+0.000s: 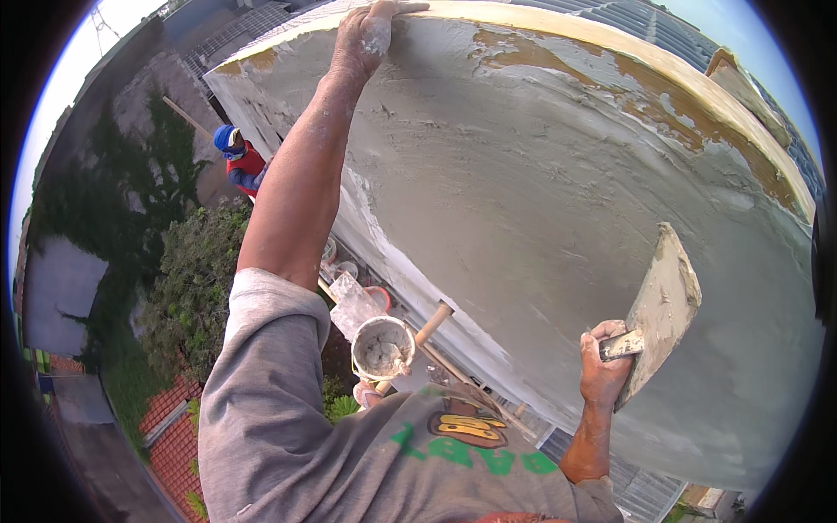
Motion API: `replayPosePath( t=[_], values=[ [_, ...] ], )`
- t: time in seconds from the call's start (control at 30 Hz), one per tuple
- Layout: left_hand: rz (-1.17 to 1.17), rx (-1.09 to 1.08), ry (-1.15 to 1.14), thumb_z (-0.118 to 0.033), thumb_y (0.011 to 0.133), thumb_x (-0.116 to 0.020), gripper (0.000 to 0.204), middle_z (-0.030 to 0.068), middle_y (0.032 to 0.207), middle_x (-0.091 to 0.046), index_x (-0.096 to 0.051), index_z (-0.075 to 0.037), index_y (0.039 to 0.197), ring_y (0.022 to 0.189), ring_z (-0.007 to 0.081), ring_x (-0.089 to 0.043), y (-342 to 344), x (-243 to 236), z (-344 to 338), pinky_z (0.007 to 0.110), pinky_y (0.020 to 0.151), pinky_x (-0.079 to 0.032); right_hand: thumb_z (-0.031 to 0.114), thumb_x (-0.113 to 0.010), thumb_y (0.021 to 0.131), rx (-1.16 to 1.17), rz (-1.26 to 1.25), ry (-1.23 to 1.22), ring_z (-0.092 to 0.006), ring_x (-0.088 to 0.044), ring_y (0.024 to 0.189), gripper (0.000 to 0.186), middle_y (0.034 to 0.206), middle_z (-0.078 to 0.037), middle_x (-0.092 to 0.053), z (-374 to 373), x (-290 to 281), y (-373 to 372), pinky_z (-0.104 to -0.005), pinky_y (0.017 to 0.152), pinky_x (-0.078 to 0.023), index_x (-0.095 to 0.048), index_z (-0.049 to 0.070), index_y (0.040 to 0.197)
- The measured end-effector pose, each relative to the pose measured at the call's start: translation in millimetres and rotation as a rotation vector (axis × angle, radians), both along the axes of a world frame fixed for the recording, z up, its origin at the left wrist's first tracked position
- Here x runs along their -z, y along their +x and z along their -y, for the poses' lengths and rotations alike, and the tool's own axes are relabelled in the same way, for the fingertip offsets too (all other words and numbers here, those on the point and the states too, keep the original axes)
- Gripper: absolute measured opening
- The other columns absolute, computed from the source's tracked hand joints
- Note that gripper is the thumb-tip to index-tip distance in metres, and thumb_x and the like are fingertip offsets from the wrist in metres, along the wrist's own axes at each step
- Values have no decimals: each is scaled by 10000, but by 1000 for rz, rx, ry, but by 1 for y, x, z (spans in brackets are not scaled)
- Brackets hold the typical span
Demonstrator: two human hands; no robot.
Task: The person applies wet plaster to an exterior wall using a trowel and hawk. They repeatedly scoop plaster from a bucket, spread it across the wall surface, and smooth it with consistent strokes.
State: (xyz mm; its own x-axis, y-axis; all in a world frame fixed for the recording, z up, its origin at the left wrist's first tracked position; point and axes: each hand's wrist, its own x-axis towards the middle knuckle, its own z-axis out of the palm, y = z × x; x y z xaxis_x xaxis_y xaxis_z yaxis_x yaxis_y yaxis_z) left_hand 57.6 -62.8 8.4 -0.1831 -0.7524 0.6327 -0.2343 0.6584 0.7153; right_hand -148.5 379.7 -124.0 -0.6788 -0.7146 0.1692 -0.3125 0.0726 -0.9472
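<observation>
Plastering trowel (663,314) is located at the right side of the view, in front of the lower right part of the grey plastered wall (523,174). Right hand (605,362): closed, fingers wrapped around the short trowel handle (619,345). The blade is tilted, its upper end leaning right, and its visible face carries a rough coat of plaster. Blade contact with the wall cannot be determined from this angle. Left hand (366,37): placed on the top edge (540,17) of the wall, with a finger extended to the right along it. The remaining fingers are partly hidden; degree of closure and firmness of hold cannot be determined.

Left arm: raised, reaching up from the shoulder to the wall top, elbow nearly straight. Right arm: low, forearm angled upward to the handle.

Edges: the wall top curves across the upper view, with brown patches (689,122) just below it. A white bucket (381,326) containing plaster is below the left arm, beside a pole (433,321). Open wall surface extends between the two hands. A co-worker (248,166) is at the far left, well apart from both hands.
</observation>
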Motion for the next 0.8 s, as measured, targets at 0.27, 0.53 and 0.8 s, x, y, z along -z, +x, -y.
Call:
replayPosePath(
  t=[0.27,0.53,0.8],
  values=[
    [36,36,68,-428,871,-439,552,214,1063,-653,-649,35,1087,970,301,-579,8,-12,3,378,906,-412,105,-609,742,-503,-498,298,-327,-620,681,96,703,-149,-629,185,64,88,-426,646,-472,-593,10,738],
    [-48,47,151,-333,899,-463,439,88,1007,-659,-666,28,1045,964,190,-559,14,-1,30,302,919,-394,158,-658,695,-622,-218,570,-193,-561,500,182,559,-105,-552,266,-63,83,-364,438,-414,-566,25,611],
    [-43,115,135,-352,878,-463,456,119,1002,-656,-662,31,1024,947,215,-561,2,-13,-1,321,898,-402,126,-712,660,-282,-211,468,-111,-478,527,192,634,-7,-510,122,-65,1,-260,500,-379,-542,76,735]
  ],
)
